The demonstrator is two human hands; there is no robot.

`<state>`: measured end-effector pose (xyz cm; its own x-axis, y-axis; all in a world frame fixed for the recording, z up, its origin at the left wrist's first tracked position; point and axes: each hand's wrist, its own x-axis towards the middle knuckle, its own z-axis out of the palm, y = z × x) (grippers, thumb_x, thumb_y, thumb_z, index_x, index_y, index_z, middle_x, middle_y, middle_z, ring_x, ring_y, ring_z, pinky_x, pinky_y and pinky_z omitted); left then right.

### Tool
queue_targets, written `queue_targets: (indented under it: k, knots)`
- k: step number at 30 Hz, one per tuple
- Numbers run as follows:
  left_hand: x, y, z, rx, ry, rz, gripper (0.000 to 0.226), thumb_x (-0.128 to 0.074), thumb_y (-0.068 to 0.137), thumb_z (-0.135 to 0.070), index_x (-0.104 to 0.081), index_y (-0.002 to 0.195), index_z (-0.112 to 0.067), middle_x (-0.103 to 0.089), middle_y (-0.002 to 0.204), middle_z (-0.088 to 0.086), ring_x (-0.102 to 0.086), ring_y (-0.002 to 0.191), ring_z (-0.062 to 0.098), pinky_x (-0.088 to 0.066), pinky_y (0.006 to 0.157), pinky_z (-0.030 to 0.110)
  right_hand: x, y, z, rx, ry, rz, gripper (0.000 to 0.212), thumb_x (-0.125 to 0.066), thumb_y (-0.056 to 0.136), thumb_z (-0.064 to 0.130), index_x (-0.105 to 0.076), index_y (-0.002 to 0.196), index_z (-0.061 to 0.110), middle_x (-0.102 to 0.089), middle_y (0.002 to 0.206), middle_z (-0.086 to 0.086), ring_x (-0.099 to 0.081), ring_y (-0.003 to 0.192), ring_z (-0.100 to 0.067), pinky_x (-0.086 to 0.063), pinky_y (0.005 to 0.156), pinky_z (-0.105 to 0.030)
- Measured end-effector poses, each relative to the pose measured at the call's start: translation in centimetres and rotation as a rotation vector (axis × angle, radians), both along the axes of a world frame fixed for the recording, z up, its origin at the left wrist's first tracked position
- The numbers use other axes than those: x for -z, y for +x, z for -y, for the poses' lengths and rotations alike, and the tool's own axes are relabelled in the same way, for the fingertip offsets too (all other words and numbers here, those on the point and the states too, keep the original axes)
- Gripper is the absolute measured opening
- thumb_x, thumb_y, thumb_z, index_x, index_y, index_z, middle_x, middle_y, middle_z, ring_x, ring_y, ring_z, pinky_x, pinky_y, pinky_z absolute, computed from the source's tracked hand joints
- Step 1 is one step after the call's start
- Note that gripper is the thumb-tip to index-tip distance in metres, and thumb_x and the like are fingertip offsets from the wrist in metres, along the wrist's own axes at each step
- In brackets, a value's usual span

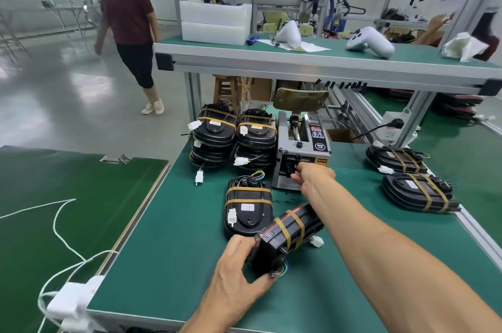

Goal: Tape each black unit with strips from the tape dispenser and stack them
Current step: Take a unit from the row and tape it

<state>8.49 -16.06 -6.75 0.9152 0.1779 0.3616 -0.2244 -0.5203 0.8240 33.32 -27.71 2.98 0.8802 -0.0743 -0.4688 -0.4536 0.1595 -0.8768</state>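
My left hand grips the near end of a black unit that stands on its edge on the green table, with two tan tape strips round it. My right hand reaches to the outlet of the grey tape dispenser, fingertips pinching at the slot; I cannot make out a strip. A taped black unit lies flat just beyond the held one. Two stacks of taped units stand left of the dispenser.
Two more taped units lie at the right side of the table near its metal edge. A raised shelf with white bins and white housings spans above the dispenser. A person walks at the far left. White cables hang by the left table.
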Motion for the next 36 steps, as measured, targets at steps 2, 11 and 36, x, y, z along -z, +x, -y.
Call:
queue_targets:
  k: [2, 11, 36]
  knots:
    - [0.0, 0.0, 0.0, 0.002, 0.007, 0.003, 0.04, -0.083, 0.087, -0.049, -0.065, 0.121, -0.042, -0.058, 0.112, -0.011, -0.062, 0.103, 0.016, -0.051, 0.086, 0.023, -1.0, -1.3, 0.8, -0.02, -0.091, 0.003, 0.012, -0.07, 0.093, 0.003, -0.063, 0.103, 0.005, -0.071, 0.07, -0.007, -0.061, 0.035, -0.011, -0.04, 0.034, -0.015]
    - [0.4, 0.3, 0.0, 0.002, 0.044, -0.007, 0.039, -0.084, 0.084, -0.042, -0.059, 0.112, -0.05, -0.055, 0.108, -0.017, -0.061, 0.102, 0.01, -0.045, 0.082, 0.011, -1.8, -14.3, 7.2, -0.386, -0.304, 0.551, 0.015, -0.08, 0.087, 0.021, -0.078, 0.072, 0.025, -0.074, 0.114, 0.016, -0.063, 0.108, 0.015, -0.043, 0.086, -0.016]
    - [-0.3, -0.1, 0.3, 0.002, 0.024, -0.001, 0.038, -0.084, 0.08, -0.044, -0.055, 0.101, -0.056, -0.054, 0.102, -0.013, -0.058, 0.094, 0.012, -0.044, 0.078, 0.015, 0.7, -19.4, 5.5, -0.48, -0.406, 0.581, 0.015, -0.079, 0.088, 0.029, -0.077, 0.073, 0.03, -0.029, 0.164, 0.027, 0.002, 0.15, 0.016, -0.009, 0.116, -0.028]
